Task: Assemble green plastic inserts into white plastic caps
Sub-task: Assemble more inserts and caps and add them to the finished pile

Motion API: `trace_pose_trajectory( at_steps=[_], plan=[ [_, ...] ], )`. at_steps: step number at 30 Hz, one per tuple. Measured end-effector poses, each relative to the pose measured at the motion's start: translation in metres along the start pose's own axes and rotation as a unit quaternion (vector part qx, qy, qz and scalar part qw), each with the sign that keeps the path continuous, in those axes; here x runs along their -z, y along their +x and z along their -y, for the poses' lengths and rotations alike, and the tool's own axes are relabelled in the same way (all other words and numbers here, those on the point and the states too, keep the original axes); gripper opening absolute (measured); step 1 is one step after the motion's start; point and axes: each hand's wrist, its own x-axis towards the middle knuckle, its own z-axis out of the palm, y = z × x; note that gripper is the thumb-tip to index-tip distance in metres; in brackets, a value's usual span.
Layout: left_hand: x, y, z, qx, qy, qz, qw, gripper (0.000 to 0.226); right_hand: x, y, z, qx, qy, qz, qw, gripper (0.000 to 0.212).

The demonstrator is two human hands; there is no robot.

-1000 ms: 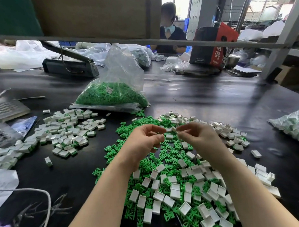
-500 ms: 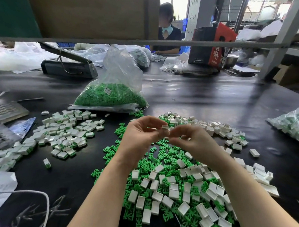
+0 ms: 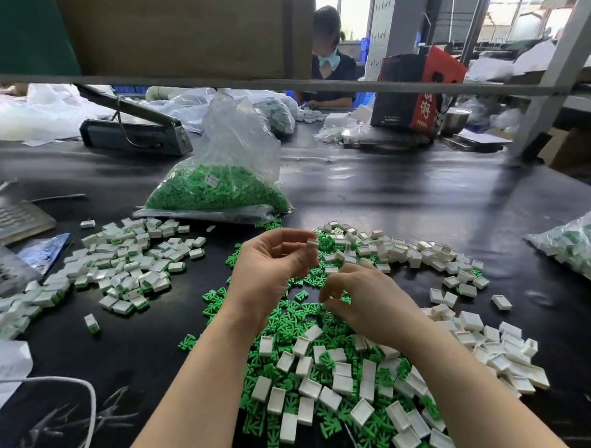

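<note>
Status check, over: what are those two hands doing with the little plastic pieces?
Left hand pinches small white plastic cap, raised. Right hand down over mixed pile of green plastic inserts, fingers curled; grasp unclear. Nothing blocking.

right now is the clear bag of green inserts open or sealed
Open. The bag of green inserts lies on the black table with its crumpled neck standing up loose, untied, beyond the left hand.
</note>
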Motion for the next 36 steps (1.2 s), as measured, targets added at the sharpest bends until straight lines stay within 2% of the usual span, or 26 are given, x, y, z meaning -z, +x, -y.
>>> trace_pose_trajectory(
  at_steps=[9, 17, 24, 28, 30, 32, 34, 36],
  plan=[
    [0.001, 0.001, 0.000, 0.003, -0.001, -0.006, 1.000, 0.014, -0.011, 0.003, 0.016, 0.040, -0.027, -0.013, 0.999, 0.026],
    [0.000, 0.001, 0.001, -0.001, 0.000, -0.002, 1.000, 0.013, -0.014, 0.004, 0.017, 0.017, -0.005, 0.001, 1.000, 0.011],
    [0.000, 0.001, 0.000, -0.004, -0.010, 0.003, 1.000, 0.013, -0.012, 0.003, 0.019, 0.014, 0.007, -0.006, 1.000, 0.010],
    [0.000, 0.001, 0.000, 0.001, -0.022, 0.002, 1.000, 0.016, -0.007, 0.003, 0.017, -0.018, 0.077, -0.059, 0.995, 0.011],
    [0.000, 0.001, 0.000, 0.000, -0.027, -0.001, 1.000, 0.018, 0.000, 0.003, 0.014, -0.037, 0.156, -0.112, 0.981, 0.012],
    [0.000, 0.001, 0.000, 0.002, -0.028, -0.002, 1.000, 0.019, 0.008, 0.002, 0.012, -0.050, 0.277, -0.160, 0.946, 0.015],
    [0.000, 0.001, 0.000, 0.010, -0.029, -0.003, 1.000, 0.020, 0.015, 0.002, 0.012, -0.055, 0.420, -0.197, 0.884, 0.018],
    [0.000, 0.001, 0.000, 0.022, -0.035, -0.004, 0.999, 0.023, 0.019, 0.001, 0.013, -0.055, 0.513, -0.220, 0.828, 0.017]
  ],
)
